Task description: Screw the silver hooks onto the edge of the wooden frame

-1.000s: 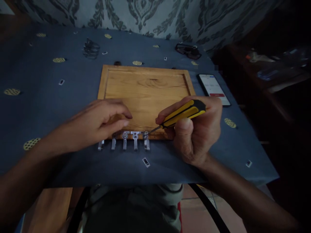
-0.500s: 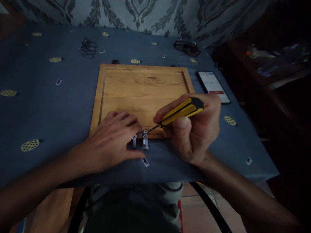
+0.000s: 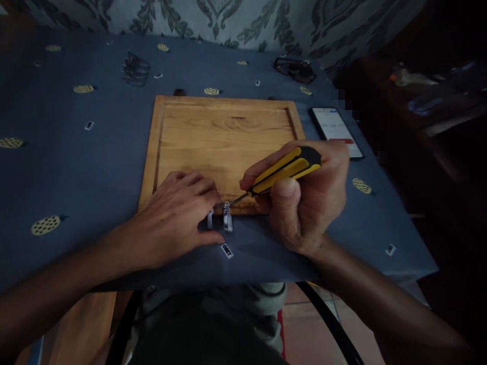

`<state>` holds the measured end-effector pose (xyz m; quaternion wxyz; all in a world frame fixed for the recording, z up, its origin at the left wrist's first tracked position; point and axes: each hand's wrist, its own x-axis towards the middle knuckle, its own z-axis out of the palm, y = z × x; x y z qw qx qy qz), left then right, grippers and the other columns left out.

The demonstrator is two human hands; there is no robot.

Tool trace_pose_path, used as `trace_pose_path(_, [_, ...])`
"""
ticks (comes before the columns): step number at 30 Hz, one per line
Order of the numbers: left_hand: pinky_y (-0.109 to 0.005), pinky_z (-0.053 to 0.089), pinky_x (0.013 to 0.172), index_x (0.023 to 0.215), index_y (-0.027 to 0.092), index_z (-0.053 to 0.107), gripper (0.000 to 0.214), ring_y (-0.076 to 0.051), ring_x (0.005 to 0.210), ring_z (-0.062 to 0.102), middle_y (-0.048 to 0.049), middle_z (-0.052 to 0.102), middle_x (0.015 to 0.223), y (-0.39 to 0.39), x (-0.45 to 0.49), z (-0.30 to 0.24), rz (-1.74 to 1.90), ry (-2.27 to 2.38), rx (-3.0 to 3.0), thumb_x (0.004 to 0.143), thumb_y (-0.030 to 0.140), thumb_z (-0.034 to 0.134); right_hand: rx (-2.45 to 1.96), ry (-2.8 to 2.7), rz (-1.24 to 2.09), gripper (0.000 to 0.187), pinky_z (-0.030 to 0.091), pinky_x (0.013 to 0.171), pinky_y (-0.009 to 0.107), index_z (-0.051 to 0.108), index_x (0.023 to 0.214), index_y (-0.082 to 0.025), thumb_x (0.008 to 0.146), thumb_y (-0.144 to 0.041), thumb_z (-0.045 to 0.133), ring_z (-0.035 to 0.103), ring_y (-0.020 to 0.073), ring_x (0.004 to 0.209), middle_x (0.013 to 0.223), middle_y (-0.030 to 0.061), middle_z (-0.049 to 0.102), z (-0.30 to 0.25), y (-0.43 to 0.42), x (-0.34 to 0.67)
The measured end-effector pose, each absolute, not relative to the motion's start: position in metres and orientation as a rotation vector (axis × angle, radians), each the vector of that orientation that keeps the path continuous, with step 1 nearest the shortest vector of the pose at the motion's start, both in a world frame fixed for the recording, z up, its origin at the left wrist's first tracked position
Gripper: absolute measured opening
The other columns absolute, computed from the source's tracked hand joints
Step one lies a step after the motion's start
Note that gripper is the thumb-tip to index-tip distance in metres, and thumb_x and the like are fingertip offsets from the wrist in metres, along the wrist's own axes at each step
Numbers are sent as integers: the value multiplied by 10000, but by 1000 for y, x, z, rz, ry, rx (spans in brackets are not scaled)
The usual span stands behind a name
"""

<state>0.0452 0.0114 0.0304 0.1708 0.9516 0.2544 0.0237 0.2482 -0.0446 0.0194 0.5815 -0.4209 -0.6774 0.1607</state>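
Note:
My right hand (image 3: 310,197) grips a screwdriver (image 3: 283,172) with a yellow and black handle. Its thin shaft slants down to the left, and the tip meets a small shiny metal latch (image 3: 227,218) at the near edge of a wooden board (image 3: 228,142). My left hand (image 3: 178,218) lies over the board's near left corner. Its curled fingers press by the latch, while the thumb reaches along the tablecloth below it. Another slim metal piece (image 3: 210,219) shows between that thumb and index finger. The fingertips' exact contact is partly hidden.
A blue tablecloth (image 3: 76,182) with pineapple prints covers the table. Right of the board lies a lit phone (image 3: 337,132). Dark glasses (image 3: 294,70) lie at the back right, and a dark wiry object (image 3: 136,70) at the back left. A patterned curtain (image 3: 216,20) hangs behind.
The view has shifted slightly. Both hands, the screwdriver and the latch keep nearly the same places relative to the board.

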Motion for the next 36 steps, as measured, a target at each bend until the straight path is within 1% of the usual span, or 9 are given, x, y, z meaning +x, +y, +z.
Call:
trace_pose_path(3, [-480,464,1013,1112,205,750,457,-316,1131,643,-66,734,1149,12,44,30,68,707,2700,853,557,881,-1003,-1570,385,290,625,638,306,660,948,-239,1083,-482,580,738,186,715,766,29,691,23,-45,247])
trace_pose_path(9, [-495,483,1018,1139,200,748,441,-332,1155,649,-81,730,1180,11,45,32,26,722,2676,855,505,890,-1012,-1540,411,366,621,600,296,692,880,-231,1059,-540,611,733,182,679,702,26,676,26,-44,244])
trace_pose_path(13, [-526,486,1029,1103,189,754,486,-353,1159,650,-90,733,1157,9,50,33,-1,761,2677,857,593,866,-1010,-1567,399,401,633,621,294,710,856,-234,1059,-562,602,730,176,672,689,29,663,28,-43,245])
trace_pose_path(16, [-564,481,1042,1080,170,759,521,-372,1163,653,-112,743,1154,6,55,35,-27,810,2678,890,652,812,-1003,-1590,379,366,649,655,309,712,874,-239,1064,-528,591,747,189,714,702,36,654,27,-42,247])
trace_pose_path(23, [-550,478,1020,1089,181,763,453,-356,1145,669,-115,762,1200,4,56,36,-3,832,2686,939,608,776,-1018,-1584,357,255,639,672,318,654,1012,-258,1091,-479,554,744,182,734,791,18,695,20,-46,248])
trace_pose_path(28, [-528,477,1009,1071,188,768,438,-338,1124,677,-101,769,1193,4,56,33,37,836,2694,926,600,797,-1054,-1590,373,340,637,686,320,683,943,-245,1086,-525,554,750,185,771,893,51,726,20,-46,251])
trace_pose_path(32, [-535,483,1003,1085,174,774,459,-350,1129,680,-117,765,1211,4,56,32,50,833,2687,923,603,803,-1043,-1596,346,361,631,667,324,687,904,-239,1074,-535,571,745,193,753,860,55,723,21,-45,251])
trace_pose_path(34, [-543,485,999,1089,172,779,464,-359,1130,681,-123,764,1216,4,55,32,56,826,2683,925,606,799,-1052,-1578,352,324,636,696,343,673,950,-248,1077,-528,570,749,208,774,840,47,712,20,-45,251])
trace_pose_path(36, [-548,483,1001,1086,174,783,459,-363,1131,680,-122,764,1212,4,55,31,59,826,2680,925,603,802,-1056,-1572,351,282,635,724,357,650,1026,-261,1083,-523,563,748,210,792,884,43,723,18,-46,251])
